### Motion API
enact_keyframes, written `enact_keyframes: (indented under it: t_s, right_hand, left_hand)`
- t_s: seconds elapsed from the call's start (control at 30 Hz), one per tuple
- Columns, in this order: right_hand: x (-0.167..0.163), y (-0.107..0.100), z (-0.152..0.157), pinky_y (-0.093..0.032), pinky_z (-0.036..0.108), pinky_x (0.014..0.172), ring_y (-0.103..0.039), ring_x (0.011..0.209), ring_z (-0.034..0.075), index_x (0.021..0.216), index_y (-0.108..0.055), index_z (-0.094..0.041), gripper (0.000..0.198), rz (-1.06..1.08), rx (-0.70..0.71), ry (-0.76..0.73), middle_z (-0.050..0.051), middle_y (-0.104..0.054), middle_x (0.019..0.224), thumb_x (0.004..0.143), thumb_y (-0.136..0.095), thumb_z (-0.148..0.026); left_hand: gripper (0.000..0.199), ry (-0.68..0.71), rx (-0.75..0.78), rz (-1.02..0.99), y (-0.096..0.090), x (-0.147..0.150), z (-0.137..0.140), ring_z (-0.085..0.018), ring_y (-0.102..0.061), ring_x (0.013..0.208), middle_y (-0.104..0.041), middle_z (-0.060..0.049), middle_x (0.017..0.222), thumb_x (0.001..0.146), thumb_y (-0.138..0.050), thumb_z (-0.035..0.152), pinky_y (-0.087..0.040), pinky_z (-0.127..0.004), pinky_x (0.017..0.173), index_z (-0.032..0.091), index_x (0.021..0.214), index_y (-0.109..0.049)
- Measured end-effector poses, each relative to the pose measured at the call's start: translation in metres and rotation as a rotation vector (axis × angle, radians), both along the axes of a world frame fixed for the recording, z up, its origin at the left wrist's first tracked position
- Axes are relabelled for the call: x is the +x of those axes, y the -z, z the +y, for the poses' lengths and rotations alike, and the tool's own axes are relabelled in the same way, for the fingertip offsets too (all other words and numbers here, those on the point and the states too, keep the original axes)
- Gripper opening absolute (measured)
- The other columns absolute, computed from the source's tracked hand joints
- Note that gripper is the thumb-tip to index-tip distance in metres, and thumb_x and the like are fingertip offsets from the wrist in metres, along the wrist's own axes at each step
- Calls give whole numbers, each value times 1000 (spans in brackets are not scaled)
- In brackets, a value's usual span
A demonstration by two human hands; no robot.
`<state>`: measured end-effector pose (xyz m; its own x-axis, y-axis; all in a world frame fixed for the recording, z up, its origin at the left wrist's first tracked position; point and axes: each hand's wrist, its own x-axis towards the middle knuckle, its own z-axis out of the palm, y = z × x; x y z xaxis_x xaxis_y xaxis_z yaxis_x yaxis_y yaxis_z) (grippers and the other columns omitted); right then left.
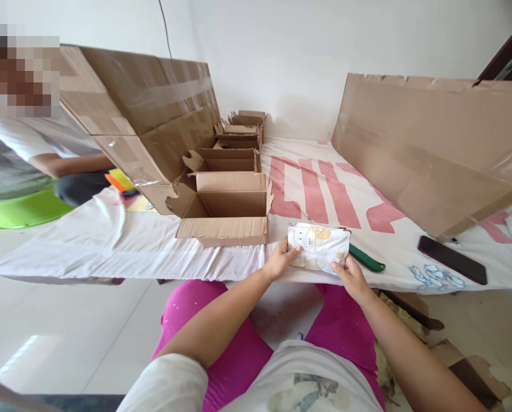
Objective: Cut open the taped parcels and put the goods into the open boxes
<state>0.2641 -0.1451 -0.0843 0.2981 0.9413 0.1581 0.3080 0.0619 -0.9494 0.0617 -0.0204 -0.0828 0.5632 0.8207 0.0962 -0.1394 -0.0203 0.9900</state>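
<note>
Between my two hands is a white printed pouch [314, 245] with yellow-orange round pictures on it, held just above the table's front edge. My left hand [282, 258] grips its left end, thumb on the upper face. At the lower right corner my right hand [354, 278] pinches it, with the thumb on top as well. Right behind the pouch, a dark green handle [366, 258] lies on the cloth; its other end is hidden under the pouch. To the left stands an open cardboard box [221, 229], its inside in shadow.
Several more open boxes [228, 161] run back in a row beside a tall cardboard partition [153, 97]. A cardboard panel [428, 149] stands at right. A black phone [452, 259] lies near the front edge. Another person [45, 149] sits at left by a green basin [24, 209].
</note>
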Motion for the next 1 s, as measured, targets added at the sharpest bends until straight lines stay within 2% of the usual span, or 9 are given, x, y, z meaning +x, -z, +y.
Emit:
enact_keyframes:
  t_s: [0.1,0.43,0.7,0.87,1.0]
  right_hand:
    - [0,1,1,-47,42,96,-61,107,27,120,-54,-21,52,2,6,-10,9,-66,116,80,-61,-53]
    - [-2,2,3,-47,42,97,-60,112,28,125,-52,-21,54,9,13,63,11,-63,123,84,-55,-56]
    - [-6,-2,2,-55,37,74,-64,96,27,123,-54,-20,60,47,1,76,12,-66,116,82,-53,-63]
    - [-5,-5,0,-53,39,69,-64,80,26,116,-58,-20,65,24,-22,51,10,-69,99,78,-51,-71]
    - [-6,-3,1,-54,39,72,-64,93,29,121,-53,-22,77,119,-3,21,13,-65,113,67,-59,-77]
  left_hand:
    - [60,22,-52,-48,0,1,0,-27,-59,111,-65,-12,121,74,-68,54,-44,-38,97,13,116,-56]
    - [57,-56,-204,-20,-11,4,3,-26,-65,96,-70,-13,105,67,-76,53,-50,-35,83,12,103,-62]
    - [51,-48,-280,13,-12,4,7,-27,-66,93,-72,-13,99,63,-80,49,-51,-37,82,11,94,-64]
    - [55,-49,-340,1,-13,4,10,-28,-65,100,-70,-14,104,62,-81,47,-50,-40,89,11,100,-62]
    - [61,-50,-400,-5,-18,2,9,-26,-64,103,-69,-13,107,66,-78,46,-52,-38,89,14,114,-58]
